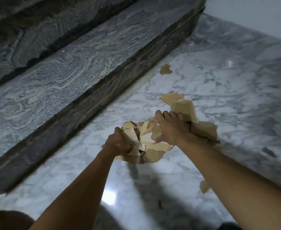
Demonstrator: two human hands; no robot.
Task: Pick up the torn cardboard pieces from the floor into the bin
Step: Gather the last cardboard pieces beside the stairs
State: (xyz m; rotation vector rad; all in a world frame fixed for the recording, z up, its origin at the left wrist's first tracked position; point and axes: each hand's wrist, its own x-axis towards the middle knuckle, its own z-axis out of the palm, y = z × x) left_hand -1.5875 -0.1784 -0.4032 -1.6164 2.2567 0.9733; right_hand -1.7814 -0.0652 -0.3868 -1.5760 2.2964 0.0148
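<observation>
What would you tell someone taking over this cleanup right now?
Left hand grips the cardboard bundle at its left edge.
Right hand grips its right side.
Lying on the marble floor: one loose piece by the stone step, a second piece beside the right forearm.
Bin not in view.
Left to do: carry the bundle to the bin, then collect the strays.

- Glossy marble floor (227, 83) beside a dark stone step (80, 103).
- 2 pieces lie on it, well apart: brown cardboard scrap (166, 70), pale cardboard scrap (204, 186).
</observation>
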